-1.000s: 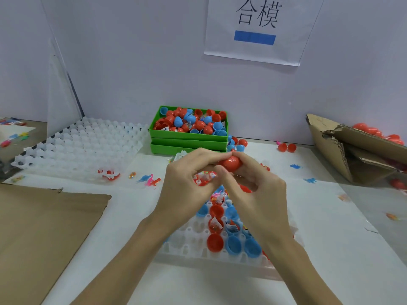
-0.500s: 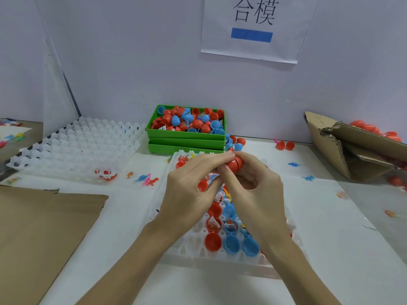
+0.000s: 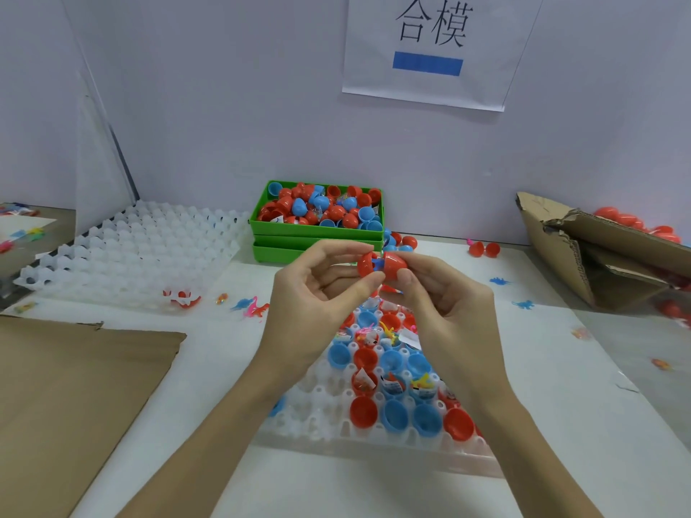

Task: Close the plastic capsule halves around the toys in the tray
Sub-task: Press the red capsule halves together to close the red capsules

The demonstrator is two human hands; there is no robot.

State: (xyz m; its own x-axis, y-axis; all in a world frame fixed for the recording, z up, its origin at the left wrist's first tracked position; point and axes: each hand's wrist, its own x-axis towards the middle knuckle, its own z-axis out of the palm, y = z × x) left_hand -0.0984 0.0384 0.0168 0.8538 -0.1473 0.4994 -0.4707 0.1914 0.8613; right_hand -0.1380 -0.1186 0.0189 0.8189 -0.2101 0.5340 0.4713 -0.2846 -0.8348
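Observation:
Above the white tray (image 3: 374, 443), my left hand (image 3: 314, 304) pinches a small red capsule half (image 3: 364, 264) and my right hand (image 3: 445, 312) pinches a larger red capsule half (image 3: 394, 265). A narrow gap separates the two halves, and a blue toy (image 3: 379, 263) shows between them. Below, the tray's cups hold several red and blue open halves (image 3: 392, 416), some with toys or paper slips inside.
A green bin (image 3: 318, 233) of red and blue halves stands at the back. An empty white tray (image 3: 127, 256) lies back left, brown cardboard (image 3: 67, 398) front left, and a torn cardboard box (image 3: 605, 256) with red capsules to the right. Small toys are scattered on the table.
The two red halves, pressed together half a second ago, now sit slightly apart with the blue toy visible between them. Both hands stay at about the same height above the tray.

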